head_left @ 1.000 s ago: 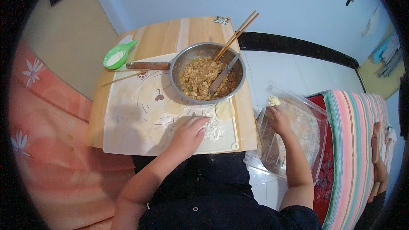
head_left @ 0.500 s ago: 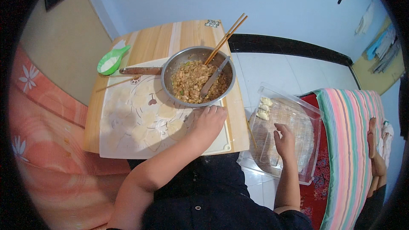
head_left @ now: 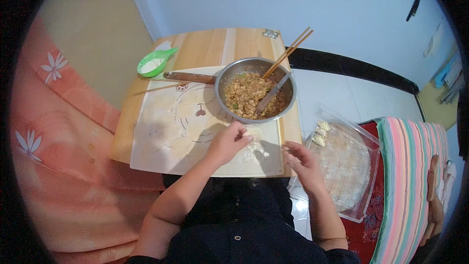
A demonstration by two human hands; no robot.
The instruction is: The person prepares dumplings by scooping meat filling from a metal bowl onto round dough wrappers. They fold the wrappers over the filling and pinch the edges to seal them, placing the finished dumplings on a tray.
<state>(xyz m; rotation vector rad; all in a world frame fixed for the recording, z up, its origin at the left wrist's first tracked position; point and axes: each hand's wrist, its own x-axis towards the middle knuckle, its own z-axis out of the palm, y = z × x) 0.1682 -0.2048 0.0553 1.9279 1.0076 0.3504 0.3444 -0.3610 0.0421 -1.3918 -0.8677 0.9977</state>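
Note:
My left hand (head_left: 228,143) is over the right part of the white board (head_left: 146,160), its thumb and fingers closed on the edge of a round, pale dough wrapper (head_left: 253,133). Loose flour lies below that wrapper. Past the board's right edge hovers my right hand (head_left: 304,162), fingers bent but apart, with nothing visible in it. Several flat dough wrappers (head_left: 181,145) are spread over the board's left half. Just beyond my left hand stands a steel bowl (head_left: 292,103) of minced filling (head_left: 246,93), with chopsticks (head_left: 293,49) and a flat spatula (head_left: 271,95) resting in it.
A wooden rod (head_left: 190,77) points left from the bowl. A green scoop (head_left: 151,68) of white flour and a thin stick (head_left: 161,88) lie at the left. Right of the wooden table (head_left: 202,46), a clear plastic tray (head_left: 371,186) holds several dumplings (head_left: 320,133) beside a striped cloth (head_left: 413,166).
The right hand has come from over the tray to the table's right edge. My left hand has drawn back from the bowl's rim and now holds a wrapper. The view has shifted.

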